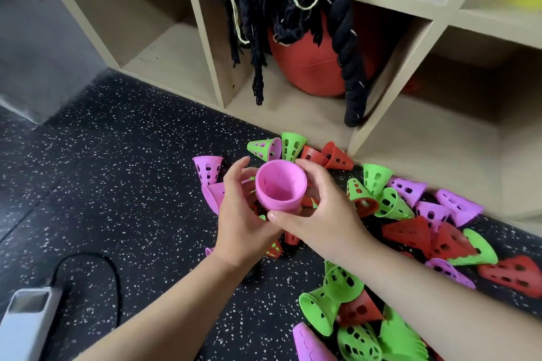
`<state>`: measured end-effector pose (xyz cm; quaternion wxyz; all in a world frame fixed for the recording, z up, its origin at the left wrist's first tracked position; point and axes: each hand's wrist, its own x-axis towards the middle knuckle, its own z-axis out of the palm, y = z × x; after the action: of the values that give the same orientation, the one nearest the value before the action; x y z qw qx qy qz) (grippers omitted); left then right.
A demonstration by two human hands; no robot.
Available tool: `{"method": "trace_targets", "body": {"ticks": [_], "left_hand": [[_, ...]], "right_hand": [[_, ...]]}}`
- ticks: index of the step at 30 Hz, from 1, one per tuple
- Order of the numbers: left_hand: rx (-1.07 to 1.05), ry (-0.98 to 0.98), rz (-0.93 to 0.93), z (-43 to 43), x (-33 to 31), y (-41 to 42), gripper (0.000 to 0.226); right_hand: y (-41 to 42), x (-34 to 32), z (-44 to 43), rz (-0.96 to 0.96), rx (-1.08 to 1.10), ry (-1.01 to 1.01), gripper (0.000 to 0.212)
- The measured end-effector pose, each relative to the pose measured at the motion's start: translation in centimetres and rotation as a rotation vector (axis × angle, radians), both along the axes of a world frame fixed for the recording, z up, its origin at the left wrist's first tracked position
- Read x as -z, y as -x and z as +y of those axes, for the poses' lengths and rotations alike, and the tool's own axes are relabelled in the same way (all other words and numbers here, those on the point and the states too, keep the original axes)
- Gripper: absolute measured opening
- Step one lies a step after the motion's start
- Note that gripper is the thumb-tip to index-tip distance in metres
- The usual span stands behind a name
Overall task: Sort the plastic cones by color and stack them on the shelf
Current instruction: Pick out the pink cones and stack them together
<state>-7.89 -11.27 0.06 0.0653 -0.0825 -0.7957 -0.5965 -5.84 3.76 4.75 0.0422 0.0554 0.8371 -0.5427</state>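
Both my hands — left (245, 211), right (318, 208) — grip a pink stack (280, 186) of nested cones, open end up, above the speckled floor (132, 184). Loose green, red and pink cones (410, 214) lie scattered below — just before the shelf (381, 138).

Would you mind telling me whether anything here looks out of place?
Yes: perforated green, red and pink plastic cones lie mixed and tipped across the speckled black floor, none sorted onto the wooden shelf.
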Motion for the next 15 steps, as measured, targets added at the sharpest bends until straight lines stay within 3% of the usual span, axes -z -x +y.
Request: {"method": "trace_targets", "body": {"ticks": [7,10,12,15], "left_hand": [[0.095,0.171,0.144,-0.3,1.1,0.8,0.101],[0.071,0.362,0.26,-3.3,2.1,2.2,0.08],[-0.069,0.429,0.195,-5.5,3.1,3.4,0.073],[-0.319,0.471,-0.12,-7.8,4.1,6.2,0.073]], "right_hand": [[-0.3,-0.1,1.1,0.086,0.102,0.03,0.07],[-0.4,0.1,2.3,0.088,0.146,0.044,0.073],[-0.5,0.1,3.1,0.08,0.157,0.041,0.073],[-0.8,0.4,4.1,0.081,0.198,0.03,0.07]]}}
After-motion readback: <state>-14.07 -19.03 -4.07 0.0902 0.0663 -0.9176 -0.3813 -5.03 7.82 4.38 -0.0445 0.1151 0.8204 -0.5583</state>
